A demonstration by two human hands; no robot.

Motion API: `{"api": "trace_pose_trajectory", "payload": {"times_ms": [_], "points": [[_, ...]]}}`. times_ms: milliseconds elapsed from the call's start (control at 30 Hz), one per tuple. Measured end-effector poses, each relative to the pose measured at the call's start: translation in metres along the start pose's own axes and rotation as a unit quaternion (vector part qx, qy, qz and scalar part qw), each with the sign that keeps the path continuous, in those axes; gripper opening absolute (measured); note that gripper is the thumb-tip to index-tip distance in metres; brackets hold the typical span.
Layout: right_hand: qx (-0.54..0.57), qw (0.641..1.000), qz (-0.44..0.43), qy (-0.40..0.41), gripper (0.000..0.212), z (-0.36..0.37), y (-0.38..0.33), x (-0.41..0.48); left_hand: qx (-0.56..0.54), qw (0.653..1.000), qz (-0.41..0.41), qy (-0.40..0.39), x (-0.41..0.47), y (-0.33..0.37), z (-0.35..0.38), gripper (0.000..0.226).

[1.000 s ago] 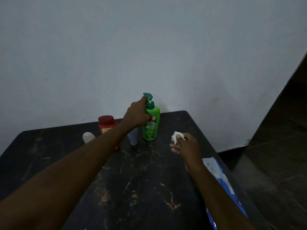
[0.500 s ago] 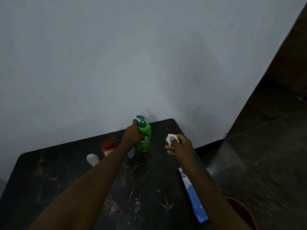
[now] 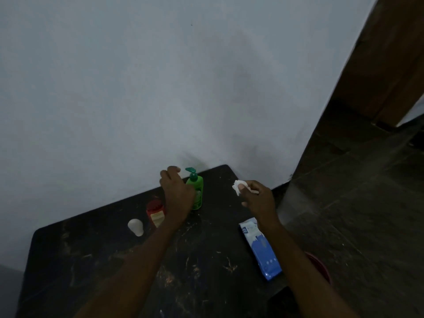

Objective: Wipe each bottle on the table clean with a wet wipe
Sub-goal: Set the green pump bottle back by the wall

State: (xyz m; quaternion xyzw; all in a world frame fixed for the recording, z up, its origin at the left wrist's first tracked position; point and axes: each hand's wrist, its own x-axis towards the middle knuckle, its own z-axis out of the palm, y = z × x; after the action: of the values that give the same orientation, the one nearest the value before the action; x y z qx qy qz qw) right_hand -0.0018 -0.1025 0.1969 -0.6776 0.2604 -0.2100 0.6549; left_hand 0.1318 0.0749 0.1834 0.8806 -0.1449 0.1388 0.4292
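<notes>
While the green pump bottle (image 3: 196, 191) stands upright (spout pointing left), left hand (image 3: 176, 191) open, right hand (image 3: 258, 199) pinches wipe (image 3: 237, 186).

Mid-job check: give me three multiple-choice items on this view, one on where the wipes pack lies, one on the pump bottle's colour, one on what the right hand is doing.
1. Where does the wipes pack lie on the table?
A. by its right edge
B. against the wall
C. left of the red-capped jar

2. What colour is the pump bottle?
A. blue
B. green
C. white

3. What is the state of the right hand?
A. flat on the table
B. empty and open
C. pinching a white wipe

Answers:
1 A, the blue pack lies along the right edge, under the right forearm.
2 B, body and pump are green.
3 C, the crumpled wet wipe shows at the fingertips, raised above the table.
</notes>
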Motion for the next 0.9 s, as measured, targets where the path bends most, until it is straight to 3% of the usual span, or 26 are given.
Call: {"api": "trace_pose_trajectory", "payload": {"times_ms": [100, 167, 300, 467, 700, 900], "points": [[-0.005, 0.999, -0.05, 0.004, 0.014, -0.016, -0.012, -0.012, -0.081, 0.992, 0.1, 0.007, -0.022, 0.045, -0.006, 0.029], [0.001, 0.999, -0.053, 0.01, 0.014, -0.03, -0.014, -0.014, -0.136, 0.981, 0.121, -0.066, -0.028, 0.068, 0.005, 0.024], [0.011, 0.998, -0.04, 0.042, 0.023, -0.067, -0.012, -0.007, -0.223, 0.937, 0.095, -0.252, -0.032, 0.104, 0.044, 0.037], [0.036, 0.993, 0.012, 0.116, 0.015, -0.136, 0.009, -0.003, -0.236, 0.908, 0.113, -0.327, -0.048, 0.14, 0.12, 0.006], [0.005, 0.966, 0.106, 0.238, 0.008, -0.25, 0.106, 0.014, -0.203, 0.86, 0.032, -0.468, -0.092, 0.146, 0.274, 0.006], [0.016, 0.929, 0.207, 0.307, 0.007, -0.33, 0.238, 0.043, -0.105, 0.812, 0.031, -0.574, -0.149, 0.121, 0.424, 0.011]]}}
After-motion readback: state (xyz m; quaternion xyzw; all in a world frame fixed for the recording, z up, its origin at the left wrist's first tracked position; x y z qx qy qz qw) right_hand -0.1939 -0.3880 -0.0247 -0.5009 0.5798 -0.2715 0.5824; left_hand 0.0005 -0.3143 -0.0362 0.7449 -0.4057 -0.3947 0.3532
